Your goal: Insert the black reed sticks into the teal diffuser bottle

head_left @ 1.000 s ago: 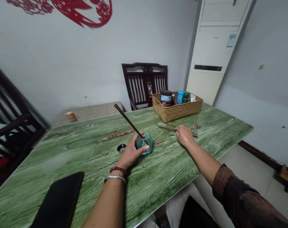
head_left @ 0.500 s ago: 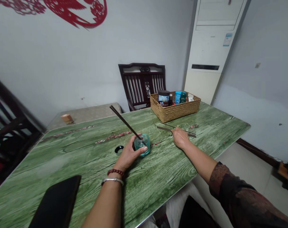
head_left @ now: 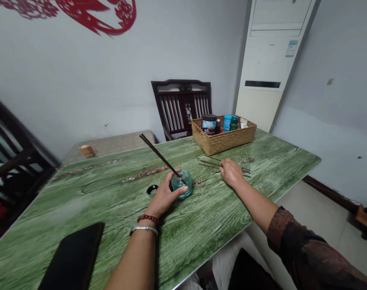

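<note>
Dark patterned sleeve, red beads and a silver bangle.
The right sleeve point(head_left: 307, 251) is loose and near-black, mottled with reddish-brown patches, and it ends partway along the forearm in a cuff point(head_left: 276, 225) with a finer, rusty-brown figured pattern, too soft to make out. The left forearm is bare as far as it shows; around its wrist runs a bracelet point(head_left: 148, 218) of small, rounded, dark red beads, and just behind that, towards the elbow, a slim, shiny silver bangle point(head_left: 143, 229).

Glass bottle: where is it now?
In the head view, the glass bottle is below centre on the green table, in the left hand, right of the black ring.
</note>
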`<action>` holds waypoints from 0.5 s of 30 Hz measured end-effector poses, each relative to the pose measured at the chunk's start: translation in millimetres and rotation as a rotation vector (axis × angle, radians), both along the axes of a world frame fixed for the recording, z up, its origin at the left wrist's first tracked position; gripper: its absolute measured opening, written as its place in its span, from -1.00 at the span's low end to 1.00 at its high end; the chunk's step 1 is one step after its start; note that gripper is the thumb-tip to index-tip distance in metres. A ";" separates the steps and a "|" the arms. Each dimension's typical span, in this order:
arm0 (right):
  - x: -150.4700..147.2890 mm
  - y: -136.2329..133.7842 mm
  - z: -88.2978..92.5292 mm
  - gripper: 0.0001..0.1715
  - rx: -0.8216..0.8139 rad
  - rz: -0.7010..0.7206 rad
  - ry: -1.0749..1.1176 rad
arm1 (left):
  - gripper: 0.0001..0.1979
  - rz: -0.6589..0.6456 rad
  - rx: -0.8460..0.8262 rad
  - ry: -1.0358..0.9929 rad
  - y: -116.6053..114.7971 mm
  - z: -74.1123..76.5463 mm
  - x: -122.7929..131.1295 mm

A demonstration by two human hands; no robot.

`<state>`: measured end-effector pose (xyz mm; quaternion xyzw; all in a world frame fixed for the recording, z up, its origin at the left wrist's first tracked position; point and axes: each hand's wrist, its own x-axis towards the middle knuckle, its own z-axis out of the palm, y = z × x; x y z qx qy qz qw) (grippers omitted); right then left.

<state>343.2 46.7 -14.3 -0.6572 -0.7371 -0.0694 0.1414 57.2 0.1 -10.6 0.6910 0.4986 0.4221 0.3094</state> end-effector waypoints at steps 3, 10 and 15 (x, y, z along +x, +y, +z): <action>1.0 0.2 1.3 -0.68 -0.028 -0.024 -0.012 | -0.19 0.007 -0.003 0.003 0.2 0.0 0.3; 1.4 -0.5 2.8 -0.69 -0.096 0.009 -0.026 | -0.19 -0.008 -0.005 0.005 0.6 -2.0 -0.2; 8.4 0.7 6.1 -0.75 -0.175 0.059 -0.003 | -0.20 -0.021 -0.013 0.021 0.7 -3.9 -1.5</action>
